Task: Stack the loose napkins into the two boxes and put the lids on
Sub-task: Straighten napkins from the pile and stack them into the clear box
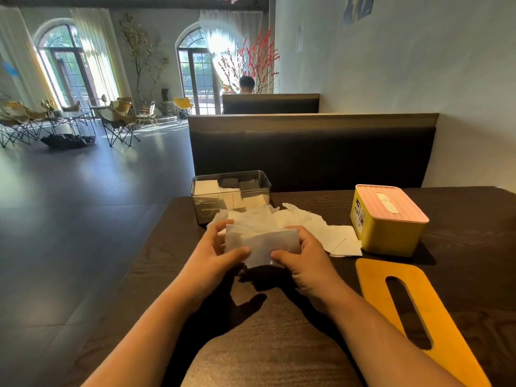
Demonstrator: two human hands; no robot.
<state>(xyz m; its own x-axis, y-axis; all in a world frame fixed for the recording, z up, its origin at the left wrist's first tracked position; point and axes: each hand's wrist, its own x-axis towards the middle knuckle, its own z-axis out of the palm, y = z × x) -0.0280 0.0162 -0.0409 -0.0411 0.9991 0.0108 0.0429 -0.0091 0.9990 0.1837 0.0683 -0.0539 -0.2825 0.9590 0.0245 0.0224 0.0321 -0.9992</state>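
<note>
On the dark wooden counter (pixel 460 219), at about 11 o'clock from the hands, stands a clear box (pixel 206 208) without a lid; a few white napkins lie inside it, not in order. The left hand (pixel 215 247) has its grip closed on the left end of a stack of napkins (pixel 261 244), with the thumb on the near face and the fingers curled behind it. The stack is held just above the counter, in the middle between both hands. The right hand (pixel 304 258) holds the right end in the same way, thumb in front and fingers wrapped over the top edge. Behind the stack, from 12 to 2 o'clock, the loose napkins (pixel 310 219) lie spread on the counter, reaching from the clear box up to the yellow box (pixel 385 236). This yellow box stands at 2 o'clock and carries a pink lid (pixel 402 208) with a slot. At 4 o'clock a yellow lid (pixel 371 275) with a long slot lies flat on the counter, near the right forearm.
</note>
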